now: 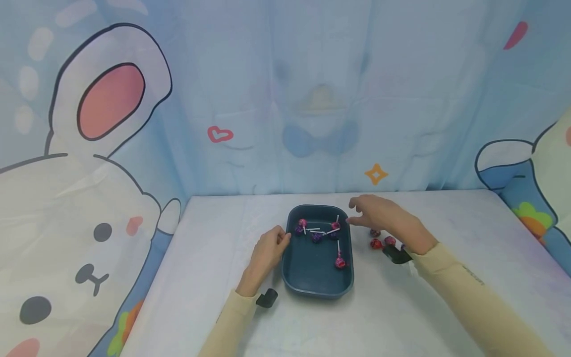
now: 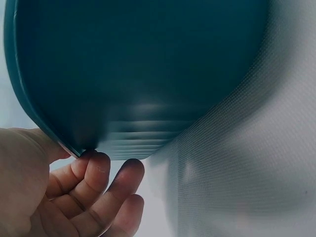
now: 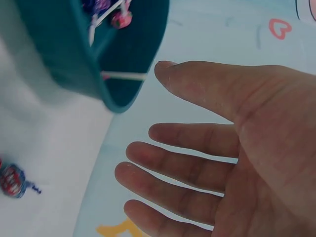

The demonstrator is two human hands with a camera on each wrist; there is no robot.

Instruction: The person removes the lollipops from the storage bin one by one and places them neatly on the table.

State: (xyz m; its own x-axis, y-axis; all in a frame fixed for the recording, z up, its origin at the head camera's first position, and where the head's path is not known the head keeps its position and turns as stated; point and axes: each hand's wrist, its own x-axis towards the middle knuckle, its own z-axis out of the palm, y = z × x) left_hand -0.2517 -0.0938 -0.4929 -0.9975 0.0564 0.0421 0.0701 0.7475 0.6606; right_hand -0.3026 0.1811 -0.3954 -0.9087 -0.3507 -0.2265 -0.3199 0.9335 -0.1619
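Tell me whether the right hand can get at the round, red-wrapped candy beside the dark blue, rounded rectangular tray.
Probably yes. The right hand is close by, its grip open and empty, and the red-wrapped candy lies outside the tray, with nothing seen covering it.

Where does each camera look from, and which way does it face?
Head: on the person's head, facing forward and down at the tray and lollipops; left hand, right hand and sleeves show.
Left wrist: on that wrist, facing the tray's outer wall; left hand gripping its rim.
Right wrist: on that wrist, facing part of the tray; the right hand shows.
Head and right wrist share lollipops inside the tray.
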